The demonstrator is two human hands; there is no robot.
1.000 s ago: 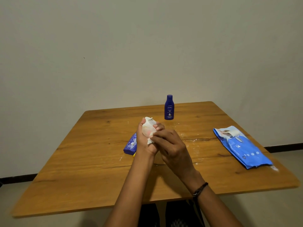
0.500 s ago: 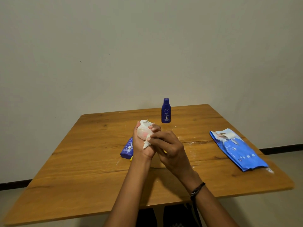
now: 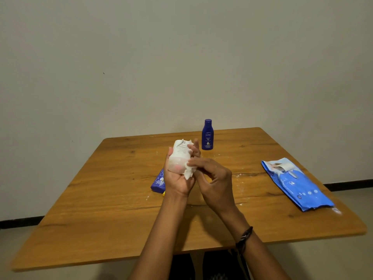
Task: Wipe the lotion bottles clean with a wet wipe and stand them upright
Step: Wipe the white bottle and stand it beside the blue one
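Head view: the left hand is raised above the middle of the wooden tabletop, palm toward the camera. Its thumb and fingers are curled round a white bottle, which it holds roughly upright and clear of the wood. A white wet wipe is wrapped partly over this bottle, showing at its top edge and bunching out at the lower right side. The right hand is close against the left, with its thumb and forefinger pinching the bunched lower part of the wet wipe and its other fingers loosely bent below. A dark wristband circles the right wrist. Behind the hands, near the far edge of the tabletop, a dark blue bottle stands upright with its cap on and its label facing the camera, apart from both hands. A blue lotion container lies flat on the tabletop just behind the left hand. It is mostly hidden by the hand, and a small yellow bit shows at its near end. To the right, well apart from the hands, a blue wipes pack lies flat with its white flap peeled up at the far end. White smears and specks dot the wood between the hands and the pack.
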